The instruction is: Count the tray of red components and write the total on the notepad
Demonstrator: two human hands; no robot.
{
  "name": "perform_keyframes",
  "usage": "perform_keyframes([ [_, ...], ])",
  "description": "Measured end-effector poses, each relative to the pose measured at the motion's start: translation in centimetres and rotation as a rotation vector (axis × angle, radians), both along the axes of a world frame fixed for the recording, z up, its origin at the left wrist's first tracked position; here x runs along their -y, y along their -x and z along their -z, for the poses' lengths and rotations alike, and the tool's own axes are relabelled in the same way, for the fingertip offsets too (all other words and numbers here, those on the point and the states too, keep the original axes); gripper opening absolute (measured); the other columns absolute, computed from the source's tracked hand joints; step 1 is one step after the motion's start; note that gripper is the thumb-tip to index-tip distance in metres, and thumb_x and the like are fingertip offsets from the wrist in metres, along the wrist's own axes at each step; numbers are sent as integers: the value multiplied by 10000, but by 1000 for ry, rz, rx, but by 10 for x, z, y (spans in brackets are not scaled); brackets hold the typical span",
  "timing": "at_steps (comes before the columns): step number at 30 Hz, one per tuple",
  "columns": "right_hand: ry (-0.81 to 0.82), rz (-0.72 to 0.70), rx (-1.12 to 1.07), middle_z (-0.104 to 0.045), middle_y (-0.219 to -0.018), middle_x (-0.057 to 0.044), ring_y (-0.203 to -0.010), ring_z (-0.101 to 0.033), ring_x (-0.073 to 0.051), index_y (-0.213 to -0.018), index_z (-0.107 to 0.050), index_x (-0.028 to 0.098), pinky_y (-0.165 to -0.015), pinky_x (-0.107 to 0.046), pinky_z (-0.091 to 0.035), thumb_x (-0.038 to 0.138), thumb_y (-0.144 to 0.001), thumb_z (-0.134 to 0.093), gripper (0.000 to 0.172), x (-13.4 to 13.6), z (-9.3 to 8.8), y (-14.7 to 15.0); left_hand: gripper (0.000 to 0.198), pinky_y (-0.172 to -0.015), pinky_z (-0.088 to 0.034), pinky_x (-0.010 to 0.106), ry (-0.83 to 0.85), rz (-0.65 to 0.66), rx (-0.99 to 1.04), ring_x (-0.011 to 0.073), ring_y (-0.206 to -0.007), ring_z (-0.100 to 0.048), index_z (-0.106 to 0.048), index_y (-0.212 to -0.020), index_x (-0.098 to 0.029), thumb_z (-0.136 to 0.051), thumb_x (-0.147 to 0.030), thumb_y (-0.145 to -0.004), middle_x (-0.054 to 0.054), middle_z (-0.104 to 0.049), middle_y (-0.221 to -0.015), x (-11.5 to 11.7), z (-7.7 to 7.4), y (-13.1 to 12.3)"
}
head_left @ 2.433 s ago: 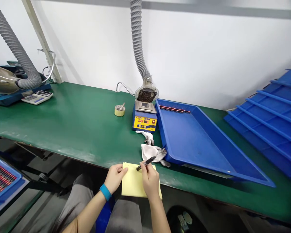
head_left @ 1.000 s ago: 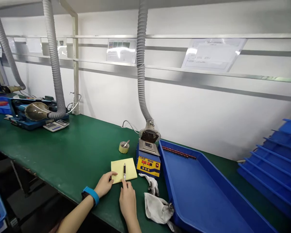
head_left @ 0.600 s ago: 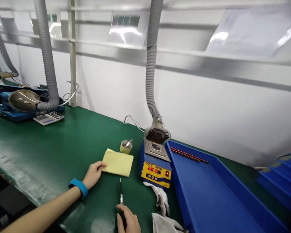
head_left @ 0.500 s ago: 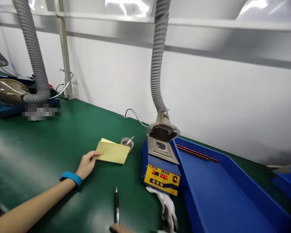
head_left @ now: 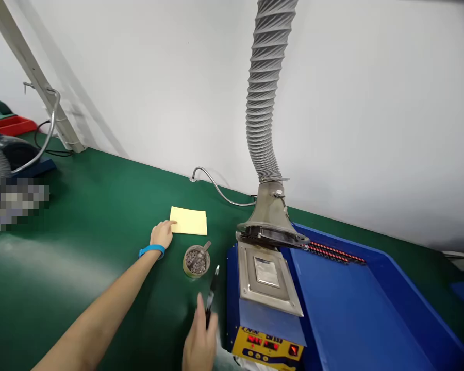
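My left hand (head_left: 162, 234), with a blue wristband (head_left: 151, 251), is at the left edge of some folded-looking yellow paper (head_left: 189, 221) on the green table. Its index finger rests on the paper's corner; the other fingers are curled and partly hidden. Closer to me is a small round cup (head_left: 186, 269) of grey bits, with a flat metal stick (head_left: 205, 247) leaning in it. My right hand (head_left: 200, 340) grips a dark pen (head_left: 214, 282), tip pointing up and away. It is just left of a blue solder pot (head_left: 233, 309) with a yellow front panel and lit red digits.
A fume hood (head_left: 266, 214) on a grey flexible hose (head_left: 265, 93) hangs over the back of the pot. On the right lies a large blue tray (head_left: 355, 304) with red-and-black strips (head_left: 334, 252) at its far end. A metal conduit (head_left: 216, 185) rises by the wall.
The view has shifted down and closer. The yellow paper, tilted up in my left hand before, now lies flat behind the cup. My right hand has come further into view with the pen.
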State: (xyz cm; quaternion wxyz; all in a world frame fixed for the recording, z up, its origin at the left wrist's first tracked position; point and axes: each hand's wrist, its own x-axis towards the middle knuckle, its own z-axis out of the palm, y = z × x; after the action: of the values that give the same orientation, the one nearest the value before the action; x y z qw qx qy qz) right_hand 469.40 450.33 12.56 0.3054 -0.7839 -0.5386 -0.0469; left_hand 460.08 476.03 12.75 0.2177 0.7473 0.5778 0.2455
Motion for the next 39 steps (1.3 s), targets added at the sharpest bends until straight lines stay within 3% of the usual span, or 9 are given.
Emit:
perform_keyframes([
  [4,20,69,128,-535,-771,-94,-516,-593,-183,-999,-642,158,-402,-270,-427,391,-944,-272,440,-64,-11,-5,329,-816,-392,369,-13,109,-128,203,-957,-527,-589,-1108,-213,-397,-72,-880,32,-609,-1070,-1,-7,-2],
  [7,46,53,155,-518,-732,-74,-493,-576,-166,-804,-643,178,-426,-265,-431,398,-948,-227,493,-89,-14,-6,352,-772,-367,348,-15,130,-179,207,-943,-512,-580,-1122,-226,-370,-75,-883,34,-602,-1064,-1,-9,-1],
  [13,131,46,141,-508,-829,-76,-646,-584,-168,-914,-617,183,-534,-258,-432,378,-947,-296,377,-144,-35,-24,394,-725,-329,337,-13,138,-203,209,-947,-501,-593,-1103,-282,-352,-78,-867,43,-594,-1060,-1,-10,-2],
  [17,192,140,110,-490,-829,-76,-633,-557,-172,-929,-614,163,-481,-254,-380,359,-945,-290,379,-176,-38,-35,382,-725,-335,339,-18,134,-185,215,-973,-503,-596,-1095,-301,-360,-99,-874,42,-563,-1124,-2,-8,-2],
  [22,215,134,132,-522,-911,-105,-796,-584,-207,-1252,-495,189,-588,-273,-434,224,-948,-240,398,-170,-34,-9,265,-738,-374,319,-10,63,-108,205,-1014,-524,-529,-1115,-214,-386,-153,-901,73,-498,-1219,-3,-7,-2],
  [26,336,-38,135,-559,-960,-112,-801,-607,-213,-1180,-541,189,-565,-272,-436,70,-878,-279,417,-181,-27,14,166,-729,-405,313,-8,-12,-55,187,-903,-550,-514,-1009,-140,-376,-163,-920,78,-538,-1098,-3,-5,-1],
  [32,356,31,116,-532,-954,-133,-740,-600,-240,-1208,-492,184,-518,-297,-409,210,-912,-319,344,-200,-22,18,144,-772,-427,320,-25,-44,-32,172,-885,-551,-522,-969,-134,-388,-143,-917,54,-565,-1013,-3,-1,0],
  [36,338,-13,110,-550,-918,-118,-767,-589,-224,-1023,-557,141,-563,-298,-419,284,-918,-359,266,-147,-19,39,147,-800,-426,335,-44,-37,-27,178,-911,-554,-532,-987,-137,-410,-176,-915,54,-578,-1019,-2,-2,0],
  [39,334,-239,165,-583,-704,-47,-699,-572,-201,-702,-570,192,-633,-318,-412,217,-904,-361,292,-89,-9,58,200,-806,-422,351,-56,-24,-28,184,-901,-556,-566,-927,-140,-393,-240,-930,63,-583,-995,-3,-1,0],
])
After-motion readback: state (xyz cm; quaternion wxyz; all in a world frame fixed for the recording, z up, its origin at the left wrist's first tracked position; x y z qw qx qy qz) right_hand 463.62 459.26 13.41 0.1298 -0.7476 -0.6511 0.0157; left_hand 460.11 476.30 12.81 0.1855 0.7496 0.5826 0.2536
